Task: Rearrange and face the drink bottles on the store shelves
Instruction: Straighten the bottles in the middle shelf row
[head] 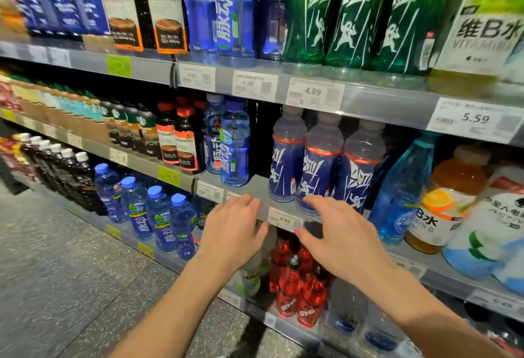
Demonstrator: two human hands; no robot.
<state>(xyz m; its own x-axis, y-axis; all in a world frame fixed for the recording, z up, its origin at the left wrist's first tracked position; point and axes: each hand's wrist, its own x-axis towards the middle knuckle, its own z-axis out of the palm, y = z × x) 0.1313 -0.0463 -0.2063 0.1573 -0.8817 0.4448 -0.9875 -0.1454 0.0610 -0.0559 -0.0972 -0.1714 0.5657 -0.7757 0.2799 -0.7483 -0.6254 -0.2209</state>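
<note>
reaching toward the middle shelf point(255, 187), both hands hold nothing. the left hand point(232, 233) is spread flat, palm down, its fingertips at the shelf's front rail just left of a 4.89 tag point(284, 219). the right hand point(337, 233) is also spread with relaxed fingers, its fingertips in front of the base of the nearest navy bottles point(320, 165) — whether they touch the bottles cannot be told.

those navy bottles stand upright, three across at the shelf's front edge, labels with white figures facing out. to their left is a bare gap of shelf, then two blue bottles point(234, 145) upright, one in front, one just behind and to the left. further left stand dark bottles with orange labels point(184, 148). right of the navy bottles stands a light blue bottle point(402, 187), tilted in the wide view, then an orange drink point(445, 199) and a white-labelled bottle point(493, 221).

on the top shelf point(382, 102) sit green bottles point(351, 14), a blue bottle point(232, 17) and dark bottles with orange labels; price tags line its rail, one reading 5.59 point(475, 118).

below the hands, on the lower shelf, stand red bottles point(295, 287) — partly hidden by the right wrist — and, further left, a row of blue-capped bottles point(158, 216). grey speckled floor point(71, 272) fills the lower left.
</note>
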